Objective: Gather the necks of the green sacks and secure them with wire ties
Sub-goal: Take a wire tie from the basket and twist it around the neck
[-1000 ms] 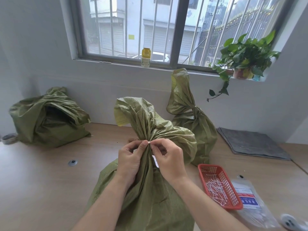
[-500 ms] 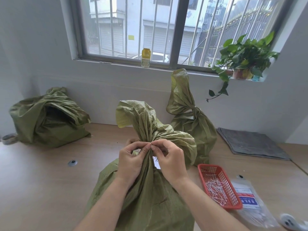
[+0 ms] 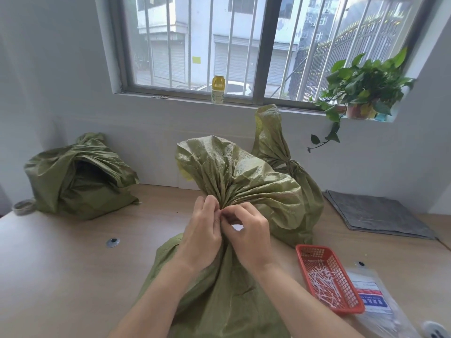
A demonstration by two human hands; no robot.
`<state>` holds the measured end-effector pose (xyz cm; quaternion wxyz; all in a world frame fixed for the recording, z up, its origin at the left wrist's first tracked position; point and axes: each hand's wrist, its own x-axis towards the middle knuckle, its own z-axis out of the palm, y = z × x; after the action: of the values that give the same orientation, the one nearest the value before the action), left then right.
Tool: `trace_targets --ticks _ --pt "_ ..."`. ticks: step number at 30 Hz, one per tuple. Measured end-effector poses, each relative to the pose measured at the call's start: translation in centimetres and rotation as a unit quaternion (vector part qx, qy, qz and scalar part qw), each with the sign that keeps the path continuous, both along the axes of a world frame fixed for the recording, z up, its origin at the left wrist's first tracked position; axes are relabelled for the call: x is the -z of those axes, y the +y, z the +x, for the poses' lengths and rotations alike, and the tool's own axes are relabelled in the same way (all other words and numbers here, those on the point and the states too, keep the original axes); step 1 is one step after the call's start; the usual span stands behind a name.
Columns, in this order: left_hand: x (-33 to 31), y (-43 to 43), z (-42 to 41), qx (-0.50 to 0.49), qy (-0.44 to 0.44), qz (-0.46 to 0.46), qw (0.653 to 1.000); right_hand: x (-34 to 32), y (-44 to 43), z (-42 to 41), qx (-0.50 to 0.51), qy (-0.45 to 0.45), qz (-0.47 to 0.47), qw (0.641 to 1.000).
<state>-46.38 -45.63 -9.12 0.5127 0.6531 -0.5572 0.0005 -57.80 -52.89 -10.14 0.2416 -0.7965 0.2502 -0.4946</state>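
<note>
From the head camera, I have the near sack (image 3: pixel 219 293) standing on the tabletop (image 3: pixel 61 264) right in front, its neck bunched into tight pleats. My left hand (image 3: pixel 202 230) and right hand (image 3: pixel 251 237) meet at that neck. Both grips are narrow, with the fingertips pinched together on the gathered cloth. The tie is hidden under my fingers, so I cannot tell how far it is wound. I judge this is the twisting step on the second sack. The tied sack (image 3: pixel 280 152) behind is already cinched, and the open sack (image 3: pixel 80 176) far left is slack-mouthed. Next I need a few firm twists without letting the pleats spread, then a fresh piece from the wire ties (image 3: pixel 322 281) in the red basket (image 3: pixel 301 251) on my right.
</note>
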Motion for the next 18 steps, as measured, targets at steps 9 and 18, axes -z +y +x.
trace_targets --ticks 9,18 --pt "0.9 -0.1 2.3 0.057 0.077 0.064 0.993 0.4 -1.3 0.0 0.005 0.043 -0.053 0.998" --pt "1.0 0.3 2.0 0.132 0.118 0.075 0.981 1.5 -2.4 -0.8 -0.008 -0.013 -0.012 1.0"
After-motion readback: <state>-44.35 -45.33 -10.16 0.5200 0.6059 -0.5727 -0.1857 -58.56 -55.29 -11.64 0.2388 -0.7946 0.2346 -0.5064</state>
